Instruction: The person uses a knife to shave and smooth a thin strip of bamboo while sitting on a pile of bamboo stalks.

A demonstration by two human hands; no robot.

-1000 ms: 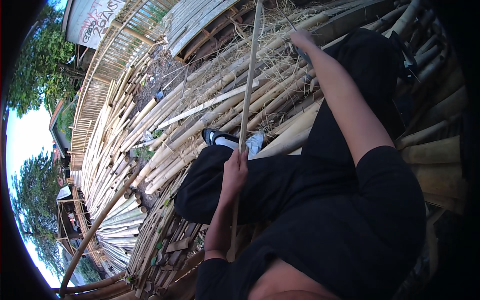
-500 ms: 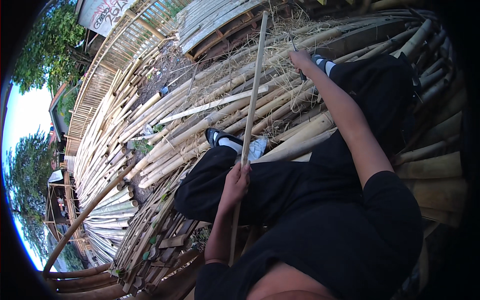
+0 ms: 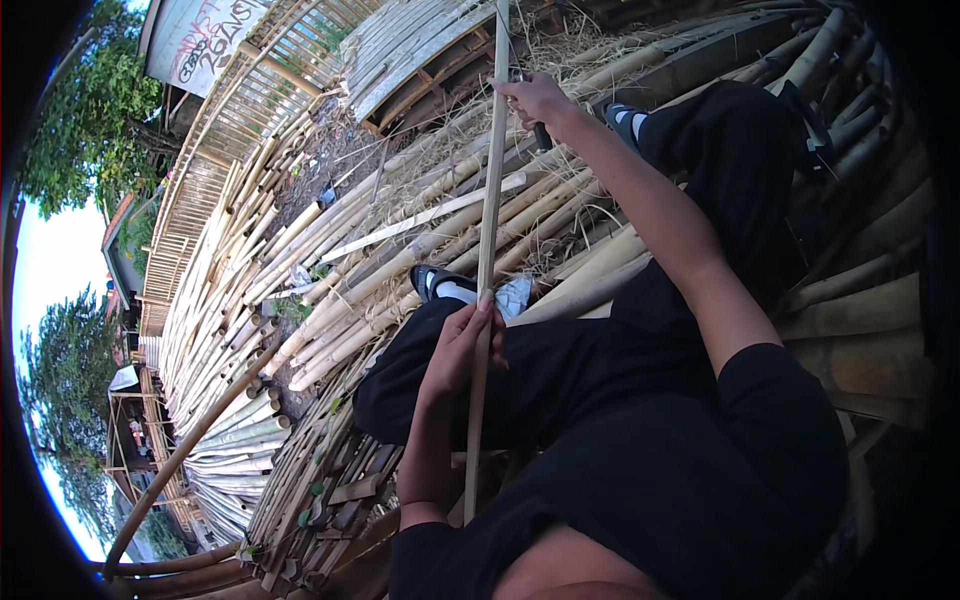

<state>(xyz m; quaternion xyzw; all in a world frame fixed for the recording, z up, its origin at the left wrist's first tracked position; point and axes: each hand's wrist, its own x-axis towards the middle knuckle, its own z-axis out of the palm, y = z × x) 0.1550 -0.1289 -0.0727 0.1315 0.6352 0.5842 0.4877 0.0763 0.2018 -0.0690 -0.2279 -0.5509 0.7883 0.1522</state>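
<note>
A long, pale bamboo strip (image 3: 491, 200) stands nearly lengthwise in front of me, from beside my torso up past the top edge. My left hand (image 3: 460, 348) is closed around its lower part, thumb along the strip, just over my bent leg. Farther out, my right hand (image 3: 540, 103) grips a knife (image 3: 542, 137) by its dark handle, the butt showing below the fist. Its fingertips reach the strip's right edge. The blade is thin and mostly hidden beside the strip, so I cannot tell whether it touches the wood.
Bamboo poles (image 3: 400, 265) cover the ground around my feet, with curly shavings (image 3: 570, 215) scattered over them. A slatted wooden platform (image 3: 410, 50) stands at the back. Split bamboo pieces (image 3: 310, 500) are heaped at left, near a slanting pole (image 3: 190, 445). A bamboo fence (image 3: 215, 140) runs behind.
My right hand with the knife has moved left, from beside my right foot to the strip. The strip's upper part has shifted slightly left, and my left hand's fingers have loosened a little.
</note>
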